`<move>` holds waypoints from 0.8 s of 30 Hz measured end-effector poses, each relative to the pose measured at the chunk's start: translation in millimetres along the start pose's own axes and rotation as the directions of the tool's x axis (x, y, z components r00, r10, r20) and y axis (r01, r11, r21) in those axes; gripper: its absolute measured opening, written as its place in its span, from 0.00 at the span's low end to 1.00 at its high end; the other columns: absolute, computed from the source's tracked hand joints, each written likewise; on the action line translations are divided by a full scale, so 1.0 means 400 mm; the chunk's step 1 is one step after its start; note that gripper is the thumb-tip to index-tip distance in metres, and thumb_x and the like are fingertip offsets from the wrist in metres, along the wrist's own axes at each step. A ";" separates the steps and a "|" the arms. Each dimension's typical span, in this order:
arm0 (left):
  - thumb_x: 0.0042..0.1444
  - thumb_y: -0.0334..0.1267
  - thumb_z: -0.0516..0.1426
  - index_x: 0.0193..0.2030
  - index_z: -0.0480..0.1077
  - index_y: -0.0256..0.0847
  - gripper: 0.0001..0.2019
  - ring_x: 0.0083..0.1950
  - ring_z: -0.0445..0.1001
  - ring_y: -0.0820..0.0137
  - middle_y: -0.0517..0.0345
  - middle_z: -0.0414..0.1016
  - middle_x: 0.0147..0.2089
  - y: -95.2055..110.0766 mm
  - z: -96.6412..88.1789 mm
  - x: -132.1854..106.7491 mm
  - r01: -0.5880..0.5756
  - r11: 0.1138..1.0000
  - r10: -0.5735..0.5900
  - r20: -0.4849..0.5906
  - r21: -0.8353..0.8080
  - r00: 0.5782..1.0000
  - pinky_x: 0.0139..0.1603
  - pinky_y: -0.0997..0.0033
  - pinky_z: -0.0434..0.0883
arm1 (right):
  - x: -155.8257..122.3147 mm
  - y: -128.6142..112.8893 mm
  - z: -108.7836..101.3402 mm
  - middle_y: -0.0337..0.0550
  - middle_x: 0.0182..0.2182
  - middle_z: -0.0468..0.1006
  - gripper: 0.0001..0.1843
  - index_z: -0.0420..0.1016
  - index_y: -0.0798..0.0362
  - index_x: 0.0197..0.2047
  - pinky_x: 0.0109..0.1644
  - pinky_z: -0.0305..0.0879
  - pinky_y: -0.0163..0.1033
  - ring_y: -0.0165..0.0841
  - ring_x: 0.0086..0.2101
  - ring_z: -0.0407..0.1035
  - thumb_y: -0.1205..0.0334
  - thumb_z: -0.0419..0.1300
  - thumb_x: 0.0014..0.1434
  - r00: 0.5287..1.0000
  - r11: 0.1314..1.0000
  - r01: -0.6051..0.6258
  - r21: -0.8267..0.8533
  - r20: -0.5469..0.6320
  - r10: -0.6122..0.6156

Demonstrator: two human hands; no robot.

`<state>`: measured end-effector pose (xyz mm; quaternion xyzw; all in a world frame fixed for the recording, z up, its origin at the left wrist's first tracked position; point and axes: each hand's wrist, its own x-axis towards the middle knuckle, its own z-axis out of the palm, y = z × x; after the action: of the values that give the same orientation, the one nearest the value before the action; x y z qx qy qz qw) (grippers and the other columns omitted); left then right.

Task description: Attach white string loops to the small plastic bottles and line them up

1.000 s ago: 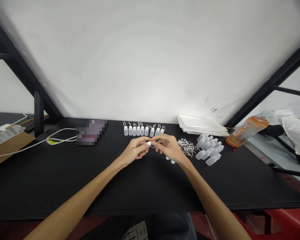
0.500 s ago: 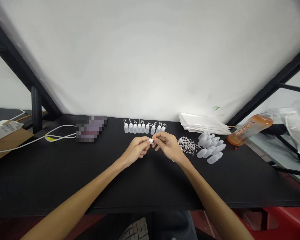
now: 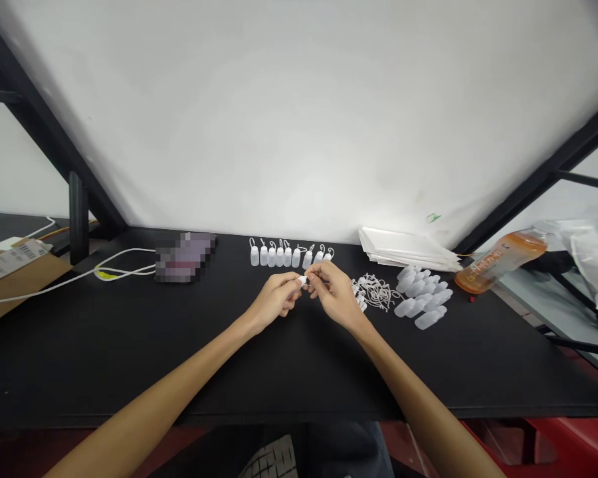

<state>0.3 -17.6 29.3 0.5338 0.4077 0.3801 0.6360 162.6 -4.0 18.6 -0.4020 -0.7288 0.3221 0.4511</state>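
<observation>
My left hand [image 3: 275, 297] pinches a small white bottle [image 3: 302, 280] over the black table [image 3: 129, 345]. My right hand [image 3: 331, 291] meets it from the right, fingers closed on the bottle's tip, perhaps on a thin white loop too small to make out. Just behind my hands stands a row of several small white bottles with loops [image 3: 288, 255]. To the right lie a tangle of white loops [image 3: 375, 291] and a heap of plain white bottles [image 3: 422, 297].
A stack of white sheets [image 3: 403, 249] lies at the back right, with an orange drink bottle [image 3: 498, 261] on its side beyond it. A blurred dark item [image 3: 184, 257], a white cable [image 3: 104, 272] and a cardboard box [image 3: 10, 272] sit at the left.
Both hands have stayed together on the small bottle, with only slight finger shifts. The view has drifted a little.
</observation>
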 end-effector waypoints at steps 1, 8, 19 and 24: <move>0.57 0.44 0.54 0.31 0.62 0.38 0.11 0.19 0.45 0.83 0.67 0.54 0.24 0.000 0.000 0.000 0.000 1.000 0.000 -0.001 0.003 1.000 0.19 0.80 0.41 | 0.000 0.002 0.000 0.44 0.34 0.71 0.09 0.70 0.51 0.38 0.30 0.70 0.36 0.32 0.31 0.69 0.58 0.52 0.65 1.000 1.000 0.002 -0.013 -0.002 -0.002; 0.59 0.44 0.52 0.33 0.65 0.37 0.11 0.21 0.51 0.81 0.63 0.60 0.27 -0.010 -0.011 0.005 -0.059 0.998 0.058 0.048 0.033 0.997 0.19 0.79 0.45 | 0.000 0.011 -0.005 0.44 0.36 0.71 0.08 0.71 0.51 0.41 0.29 0.67 0.36 0.31 0.30 0.69 0.60 0.52 0.66 1.000 0.995 0.009 -0.102 -0.024 -0.012; 0.62 0.45 0.52 0.43 0.72 0.42 0.12 0.33 0.70 0.71 0.59 0.75 0.35 -0.017 -0.057 0.010 -0.278 0.659 0.248 0.147 0.699 0.958 0.32 0.73 0.64 | -0.005 -0.005 -0.018 0.45 0.37 0.73 0.08 0.74 0.52 0.39 0.32 0.66 0.35 0.32 0.35 0.70 0.66 0.52 0.64 0.978 0.944 0.192 -0.267 -0.023 -0.205; 0.58 0.44 0.56 0.39 0.74 0.41 0.10 0.33 0.70 0.71 0.60 0.74 0.34 -0.023 -0.069 0.017 -0.282 0.526 0.295 0.139 0.802 0.945 0.31 0.73 0.64 | -0.011 -0.007 -0.006 0.44 0.39 0.74 0.09 0.73 0.51 0.44 0.33 0.67 0.35 0.32 0.34 0.70 0.64 0.52 0.66 0.977 0.942 0.207 -0.264 -0.002 -0.215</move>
<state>-22.3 -2.4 16.7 0.8222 0.4464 0.2540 0.2455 165.0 -8.9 19.9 -0.3825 -0.7968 0.1666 0.4370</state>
